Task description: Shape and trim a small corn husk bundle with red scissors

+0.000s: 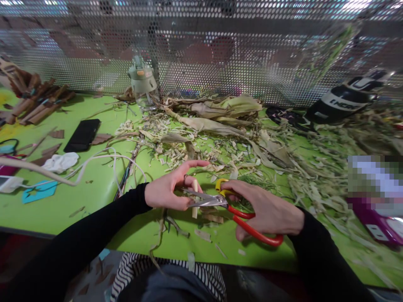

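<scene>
My right hand (267, 205) grips a pair of scissors (218, 200) with red and yellow handles. Their metal blades point left and stand slightly apart near the fingers of my left hand (174, 186). That hand has its thumb and lower fingers drawn together while its index finger stretches out above. A short pale strip of dried husk (195, 209) shows at the blades, at my left fingertips; the fingers partly hide where it is held. Below, on the green table (214, 251), lie a thin grey-brown stem (176, 226) and small cut pieces (203, 235).
Dried corn husks (217, 113) and scattered clippings spread behind my hands. A clear bottle with a green lid (143, 82) stands by the perforated metal screen (195, 63). Leftward are a black phone (82, 135), white cable (75, 182) and brown rolls (40, 100); rightward, a black bottle (343, 100).
</scene>
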The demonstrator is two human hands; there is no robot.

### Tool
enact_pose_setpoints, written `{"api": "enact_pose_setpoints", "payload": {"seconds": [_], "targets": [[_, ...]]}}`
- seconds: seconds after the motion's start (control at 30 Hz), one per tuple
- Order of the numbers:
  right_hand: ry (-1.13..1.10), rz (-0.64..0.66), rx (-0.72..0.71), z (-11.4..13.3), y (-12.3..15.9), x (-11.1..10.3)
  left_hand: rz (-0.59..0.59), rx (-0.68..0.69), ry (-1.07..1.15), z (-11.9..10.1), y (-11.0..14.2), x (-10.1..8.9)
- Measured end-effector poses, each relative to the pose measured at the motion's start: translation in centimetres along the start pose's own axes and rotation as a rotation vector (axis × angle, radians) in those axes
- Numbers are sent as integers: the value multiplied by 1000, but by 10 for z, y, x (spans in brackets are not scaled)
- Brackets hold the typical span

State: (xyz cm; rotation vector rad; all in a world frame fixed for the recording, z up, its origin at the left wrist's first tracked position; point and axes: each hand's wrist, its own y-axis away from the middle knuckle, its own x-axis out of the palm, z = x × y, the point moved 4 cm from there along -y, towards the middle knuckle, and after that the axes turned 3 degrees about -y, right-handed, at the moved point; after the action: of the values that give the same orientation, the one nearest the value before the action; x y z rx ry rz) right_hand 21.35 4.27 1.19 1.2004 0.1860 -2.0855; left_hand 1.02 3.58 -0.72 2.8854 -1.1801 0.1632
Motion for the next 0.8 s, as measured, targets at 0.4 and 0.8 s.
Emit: {"api": "enact_pose_setpoints", "payload": {"seconds": [0.4,0.8], "targets": [[-35,-8,-42,4,-3,0,28,-6,12,0,-1,2],[-36,-14,-45,6,-5,-4,27,4,63,-1,0,3]]}}
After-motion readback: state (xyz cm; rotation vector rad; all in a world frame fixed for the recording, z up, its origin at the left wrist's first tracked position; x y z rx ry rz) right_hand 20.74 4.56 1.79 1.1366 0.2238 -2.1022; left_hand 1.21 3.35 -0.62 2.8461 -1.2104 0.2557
